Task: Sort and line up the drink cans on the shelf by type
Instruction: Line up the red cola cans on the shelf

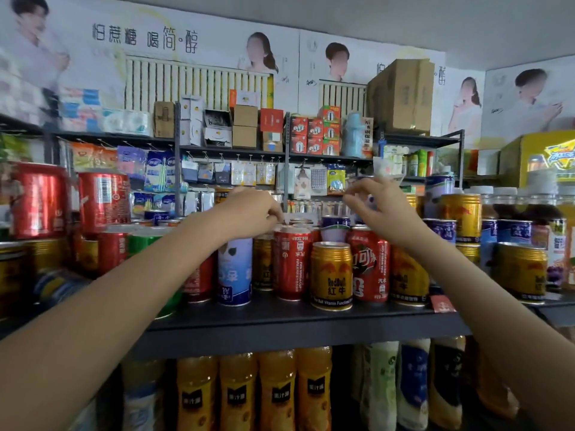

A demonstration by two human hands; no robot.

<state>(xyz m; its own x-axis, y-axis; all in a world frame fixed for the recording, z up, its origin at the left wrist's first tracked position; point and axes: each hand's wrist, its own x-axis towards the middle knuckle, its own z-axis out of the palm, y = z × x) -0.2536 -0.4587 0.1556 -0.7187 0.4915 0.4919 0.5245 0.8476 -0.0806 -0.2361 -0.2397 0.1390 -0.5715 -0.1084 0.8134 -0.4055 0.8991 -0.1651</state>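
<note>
Both your arms are stretched out over the dark shelf (295,318), and the cans on it are a proper jumble. Your left hand (249,213) is hovering over the top of a tall red cola can (291,265), fingers curled down at its rim; honestly can't tell if you've actually got hold of it or are just touching the lid. Your right hand (381,209) is up in the air above the back row, fingers loosely curled, thumb and forefinger close together, with nothing in it.

Near the front edge, just right of that red can, there's a gold Red Bull can (331,276), then another red cola can (370,265) behind and right of it, and one more gold can (407,279) partly under your right wrist. Left of the tall red one sits a white and blue can (235,270). Farther right a gold can (521,272) stands alone near the edge. Far left, big red cans (102,200) are stacked on others. Orange juice bottles (236,393) line the shelf below.
</note>
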